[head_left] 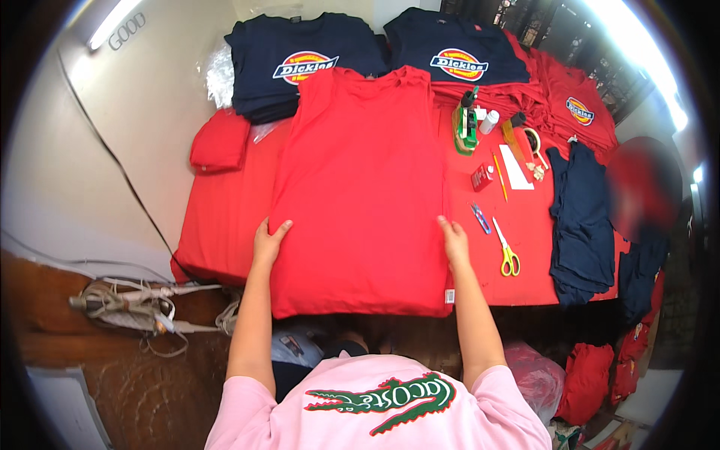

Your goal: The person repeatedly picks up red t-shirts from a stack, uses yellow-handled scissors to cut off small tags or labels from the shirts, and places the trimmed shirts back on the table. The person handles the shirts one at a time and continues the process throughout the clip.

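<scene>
Left hand (270, 238) and right hand (453, 238) grip opposite side edges of a plain red sleeveless fabric shirt (364, 187), each thumb on top, the other fingers mostly hidden by the cloth. The shirt lies spread flat, neckline away from the person, across the middle of a red-topped bench (536, 232), its hem reaching over the front edge. A small white rectangular tag (450, 296) shows at the hem's right corner.

Right of the shirt lie yellow-handled metal scissors (510, 262), with blue-handled thread snips (481, 217) just beyond. At the far right, dark navy folded cloth (581, 225) hangs over the bench's front edge.

Farther back are a thin yellow pencil (500, 178), a small red box (482, 177) and a flat white sheet (516, 166). A folded red fabric bundle (220, 142) sits to the left.

Beyond these stands a small white bottle (489, 122). Along the back rest two stacks of navy shirts (300, 37) with yellow-and-red oval prints, and a loose pile of red shirts (577, 90) toward the right
</scene>
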The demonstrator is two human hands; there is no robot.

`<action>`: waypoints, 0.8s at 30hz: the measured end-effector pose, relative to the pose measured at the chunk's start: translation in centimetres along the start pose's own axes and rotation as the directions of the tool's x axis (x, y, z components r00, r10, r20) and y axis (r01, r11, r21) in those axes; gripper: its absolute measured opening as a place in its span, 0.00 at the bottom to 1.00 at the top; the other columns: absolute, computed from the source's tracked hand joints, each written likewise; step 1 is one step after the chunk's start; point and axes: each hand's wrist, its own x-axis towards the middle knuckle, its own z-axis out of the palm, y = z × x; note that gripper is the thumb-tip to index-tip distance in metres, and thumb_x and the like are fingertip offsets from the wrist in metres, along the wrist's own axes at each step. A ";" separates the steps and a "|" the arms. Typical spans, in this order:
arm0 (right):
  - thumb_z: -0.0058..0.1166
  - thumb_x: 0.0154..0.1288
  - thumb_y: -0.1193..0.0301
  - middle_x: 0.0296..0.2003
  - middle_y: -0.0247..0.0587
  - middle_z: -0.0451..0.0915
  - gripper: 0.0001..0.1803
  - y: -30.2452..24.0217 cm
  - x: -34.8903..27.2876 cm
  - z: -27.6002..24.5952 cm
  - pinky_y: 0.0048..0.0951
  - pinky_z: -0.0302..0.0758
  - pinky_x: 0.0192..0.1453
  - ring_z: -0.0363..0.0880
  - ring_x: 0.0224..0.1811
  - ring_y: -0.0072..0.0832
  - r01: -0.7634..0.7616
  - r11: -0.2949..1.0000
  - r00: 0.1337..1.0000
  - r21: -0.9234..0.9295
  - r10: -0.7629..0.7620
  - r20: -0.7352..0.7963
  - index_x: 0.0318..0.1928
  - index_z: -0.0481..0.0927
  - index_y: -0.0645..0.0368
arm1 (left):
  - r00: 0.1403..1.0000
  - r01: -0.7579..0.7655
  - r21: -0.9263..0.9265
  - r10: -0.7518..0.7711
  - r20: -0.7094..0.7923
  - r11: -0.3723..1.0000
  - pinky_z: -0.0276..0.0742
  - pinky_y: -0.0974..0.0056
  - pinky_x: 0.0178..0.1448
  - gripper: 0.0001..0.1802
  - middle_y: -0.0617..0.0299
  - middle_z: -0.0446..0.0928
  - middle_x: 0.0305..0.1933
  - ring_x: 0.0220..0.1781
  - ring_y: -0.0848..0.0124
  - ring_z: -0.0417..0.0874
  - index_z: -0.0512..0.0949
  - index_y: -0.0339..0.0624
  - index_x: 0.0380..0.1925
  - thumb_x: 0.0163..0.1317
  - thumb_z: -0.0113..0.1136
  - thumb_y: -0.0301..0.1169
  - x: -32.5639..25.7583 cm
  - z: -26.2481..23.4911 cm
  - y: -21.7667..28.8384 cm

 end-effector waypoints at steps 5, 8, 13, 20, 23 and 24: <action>0.68 0.68 0.47 0.54 0.71 0.84 0.41 -2.9 2.1 5.4 0.48 0.78 0.65 0.83 0.61 0.61 0.029 0.925 0.982 -0.379 -0.098 -0.163 0.63 0.78 0.73 | 0.994 -0.052 0.215 0.070 -0.078 0.975 0.80 0.49 0.64 0.48 0.35 0.84 0.58 0.59 0.43 0.86 0.73 0.24 0.67 0.63 0.74 0.57 4.7 5.3 2.1; 0.65 0.70 0.50 0.50 0.66 0.86 0.31 -3.5 2.8 7.1 0.52 0.80 0.59 0.85 0.55 0.61 0.071 0.889 0.912 -0.452 -0.242 -0.333 0.59 0.82 0.65 | 0.970 -0.113 0.383 0.185 -0.158 0.917 0.81 0.45 0.60 0.41 0.34 0.85 0.54 0.57 0.39 0.85 0.76 0.28 0.63 0.66 0.71 0.55 8.4 7.4 2.4; 0.63 0.71 0.52 0.43 0.62 0.87 0.25 -5.0 7.5 8.5 0.58 0.80 0.51 0.85 0.46 0.63 0.028 0.831 0.899 -0.556 -0.264 -0.349 0.51 0.80 0.62 | 0.894 -0.319 0.548 0.438 -0.097 0.773 0.79 0.40 0.51 0.25 0.38 0.85 0.41 0.46 0.38 0.85 0.80 0.33 0.40 0.72 0.66 0.50 16.2 10.7 5.0; 0.62 0.72 0.53 0.52 0.59 0.85 0.28 -7.5 10.9 8.9 0.57 0.80 0.54 0.85 0.51 0.60 0.031 0.800 0.920 -0.599 -0.257 -0.297 0.62 0.75 0.60 | 0.854 -0.373 0.516 0.502 -0.134 0.771 0.79 0.39 0.49 0.24 0.37 0.84 0.38 0.45 0.36 0.84 0.80 0.33 0.37 0.73 0.65 0.49 20.5 12.4 5.5; 0.64 0.72 0.57 0.58 0.56 0.83 0.29 -6.7 8.9 7.2 0.52 0.80 0.59 0.83 0.58 0.56 0.282 0.842 0.814 -0.460 -0.464 -0.350 0.65 0.74 0.60 | 0.834 -0.461 0.332 0.530 -0.152 0.823 0.73 0.42 0.67 0.29 0.32 0.78 0.60 0.63 0.37 0.78 0.76 0.29 0.58 0.72 0.68 0.44 18.1 12.1 7.2; 0.67 0.71 0.61 0.60 0.53 0.81 0.28 -6.3 7.7 6.0 0.49 0.77 0.64 0.80 0.63 0.51 0.380 0.846 0.817 -0.374 -0.497 -0.293 0.65 0.75 0.60 | 0.822 -0.441 0.329 0.523 -0.227 0.835 0.69 0.43 0.73 0.32 0.33 0.74 0.66 0.69 0.39 0.74 0.73 0.29 0.64 0.71 0.68 0.43 16.6 12.0 7.3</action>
